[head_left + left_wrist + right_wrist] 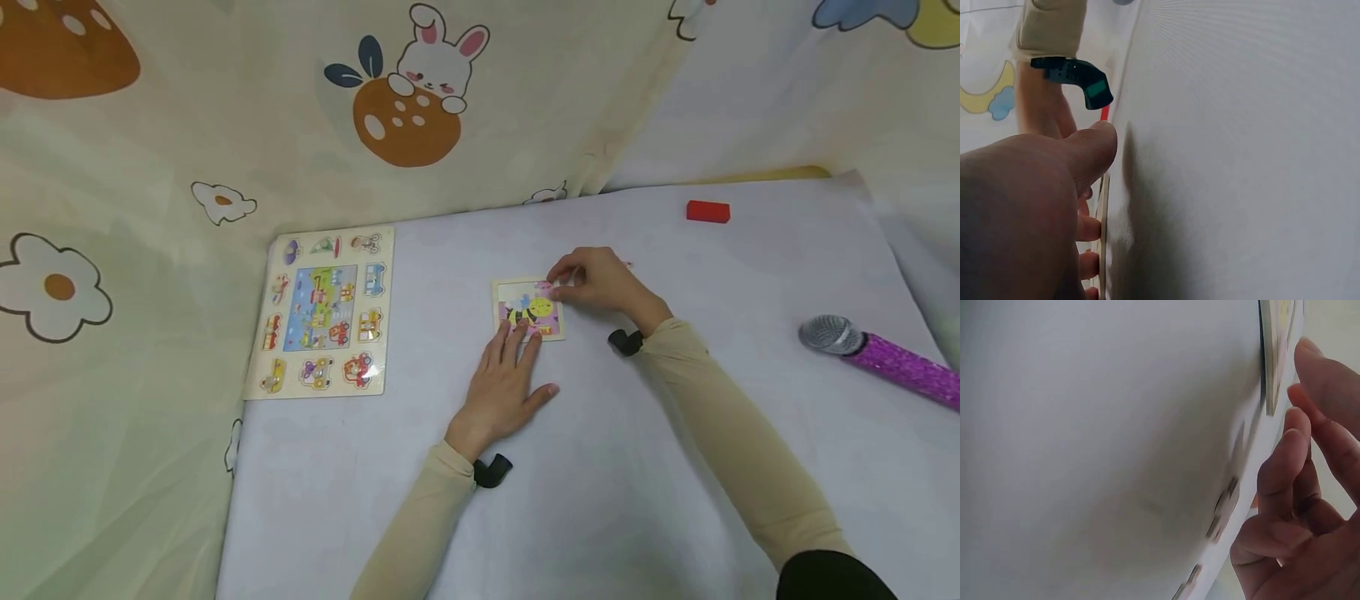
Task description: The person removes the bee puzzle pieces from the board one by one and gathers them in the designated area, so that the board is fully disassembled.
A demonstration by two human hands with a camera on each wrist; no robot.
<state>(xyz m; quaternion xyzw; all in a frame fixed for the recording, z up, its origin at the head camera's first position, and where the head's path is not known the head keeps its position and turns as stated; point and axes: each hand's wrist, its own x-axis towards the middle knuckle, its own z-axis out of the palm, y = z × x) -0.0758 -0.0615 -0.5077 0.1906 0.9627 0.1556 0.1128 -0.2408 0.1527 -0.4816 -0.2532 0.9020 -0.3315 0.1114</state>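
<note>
A small square jigsaw board (494, 302) with a yellow bee picture lies on the white table. Its upper left part is bare and pale. My left hand (498, 392) rests its straight fingertips on the board's near edge, thumb spread to the right. At the upper right corner, the thumb and index finger of my right hand (603, 279) are bent around a pink part of the picture. Whether they pinch a piece there is unclear. Two loose puzzle pieces show in the right wrist view, a nearer one (1188, 584) and another (1224, 509) closer to the board.
A larger wooden vehicle puzzle (386, 333) lies at the table's left edge. Toward the back right is a red block (708, 212). A microphone with a glittery purple handle (900, 367) lies at the right. Patterned cloth (285, 108) hangs behind the table.
</note>
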